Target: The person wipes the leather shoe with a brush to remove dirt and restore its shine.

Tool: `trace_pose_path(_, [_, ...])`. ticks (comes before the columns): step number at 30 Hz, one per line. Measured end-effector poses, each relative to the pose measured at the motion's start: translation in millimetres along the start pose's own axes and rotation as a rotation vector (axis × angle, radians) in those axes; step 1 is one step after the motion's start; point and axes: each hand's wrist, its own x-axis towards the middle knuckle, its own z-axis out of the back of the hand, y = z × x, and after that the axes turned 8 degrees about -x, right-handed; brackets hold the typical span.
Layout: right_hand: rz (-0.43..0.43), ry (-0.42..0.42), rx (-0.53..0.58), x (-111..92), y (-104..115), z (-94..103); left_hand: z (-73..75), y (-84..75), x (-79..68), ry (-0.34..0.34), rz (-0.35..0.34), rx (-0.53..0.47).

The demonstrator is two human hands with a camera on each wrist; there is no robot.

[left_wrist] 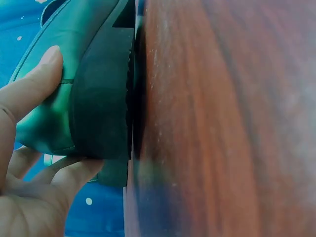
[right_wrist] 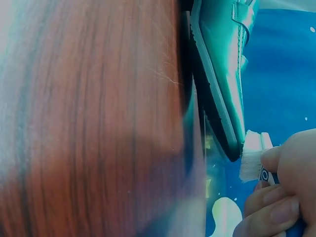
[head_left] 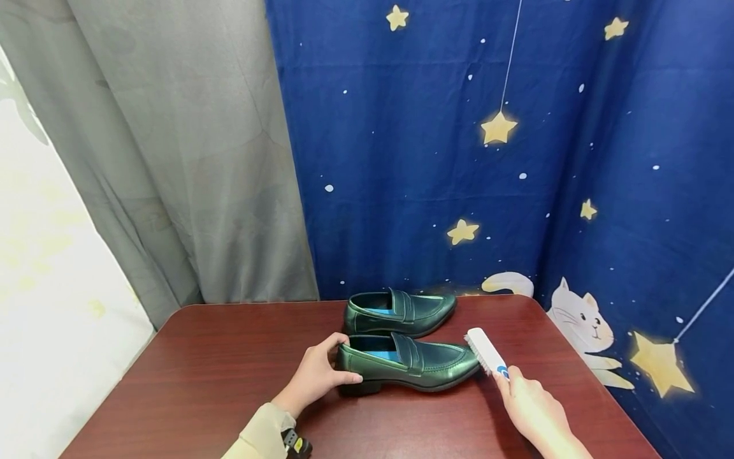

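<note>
Two dark green loafers lie side by side on the table, toes to the right. My left hand grips the heel of the nearer loafer, thumb on the near side and fingers behind the heel. In the left wrist view the thumb presses the green leather above the black heel block. My right hand holds a white brush by its handle, its bristles right at the loafer's toe. The right wrist view shows the white bristles beside the toe tip, fingers curled round the handle.
The other loafer stands just behind the nearer one, close to the back edge. The reddish-brown table reaches back to a grey curtain and a blue star-patterned curtain.
</note>
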Motion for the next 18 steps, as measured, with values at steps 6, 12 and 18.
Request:
trace_pose_path(6, [-0.01, 0.009, -0.002, 1, 1, 1.0, -2.5, 1.5, -3.0, 0.003, -0.033, 0.034])
trace_pose_path(12, [0.009, -0.053, 0.05, -1, 11, -1.9, -2.6, 0.1, -4.8, 0.023, -0.034, 0.021])
trace_pose_path(18, [0.044, -0.075, 0.098, -5, 39, -1.4, -1.2, -1.6, -5.9, 0.051, -0.017, -0.064])
